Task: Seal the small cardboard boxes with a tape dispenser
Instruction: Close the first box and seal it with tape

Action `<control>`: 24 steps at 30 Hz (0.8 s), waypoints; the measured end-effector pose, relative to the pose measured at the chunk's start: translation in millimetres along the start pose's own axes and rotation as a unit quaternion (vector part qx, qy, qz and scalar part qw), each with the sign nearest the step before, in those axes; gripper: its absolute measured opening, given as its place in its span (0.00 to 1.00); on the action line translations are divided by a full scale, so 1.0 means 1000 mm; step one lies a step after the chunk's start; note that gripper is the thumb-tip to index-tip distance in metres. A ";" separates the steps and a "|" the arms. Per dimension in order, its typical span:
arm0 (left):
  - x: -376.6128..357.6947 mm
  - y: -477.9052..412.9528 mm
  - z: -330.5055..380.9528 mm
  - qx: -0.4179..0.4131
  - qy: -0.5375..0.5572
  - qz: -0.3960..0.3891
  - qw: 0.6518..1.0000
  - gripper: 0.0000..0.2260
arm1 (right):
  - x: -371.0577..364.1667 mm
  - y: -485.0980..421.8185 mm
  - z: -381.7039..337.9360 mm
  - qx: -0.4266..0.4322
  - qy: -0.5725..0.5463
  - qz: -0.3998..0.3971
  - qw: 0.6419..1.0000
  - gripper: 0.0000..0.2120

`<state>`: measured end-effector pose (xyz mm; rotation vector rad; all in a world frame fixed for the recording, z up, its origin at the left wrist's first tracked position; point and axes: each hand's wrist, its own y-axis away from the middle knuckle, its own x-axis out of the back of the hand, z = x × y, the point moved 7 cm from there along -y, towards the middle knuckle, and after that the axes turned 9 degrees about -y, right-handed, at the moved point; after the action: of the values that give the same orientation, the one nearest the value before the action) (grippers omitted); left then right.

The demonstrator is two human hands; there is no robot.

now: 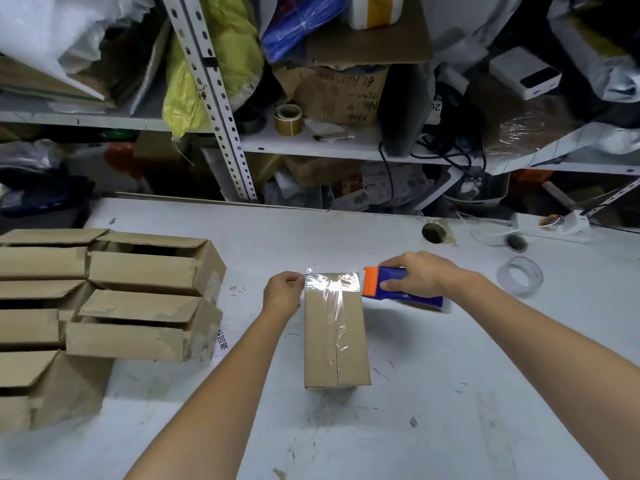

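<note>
Both arms (214, 393) were out over the white table (450, 393). Between the hands sat the small box (334, 341), its long side pointing away from the person. Shiny tape (330, 284) crossed its far end. The left hand (282, 292) pinched the tape's left end. The right hand (415, 275) gripped the blue tape dispenser (398, 287) just beside the box's right edge. Its blade was hidden.

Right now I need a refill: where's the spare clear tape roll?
In the head view's right side, the roll lies flat on the table, right of the right hand.
</note>
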<state>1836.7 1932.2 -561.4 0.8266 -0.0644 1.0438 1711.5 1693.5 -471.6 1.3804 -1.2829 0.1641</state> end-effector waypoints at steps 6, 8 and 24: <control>-0.003 0.003 -0.002 0.000 -0.105 0.002 0.994 0.25 | -0.003 0.000 -0.003 0.008 0.005 0.009 1.000 0.24; 0.003 0.006 0.006 -0.024 -0.088 0.023 0.996 0.19 | -0.005 0.001 -0.005 0.011 -0.003 0.011 1.000 0.25; -0.001 0.019 0.017 -0.104 -0.125 -0.026 0.986 0.12 | -0.006 0.015 0.055 0.012 -0.111 -0.022 0.994 0.28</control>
<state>1826.5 1925.9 -538.9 0.7606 -0.3567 0.8644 1667.5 1658.6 -483.7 1.4775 -1.4362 -0.0048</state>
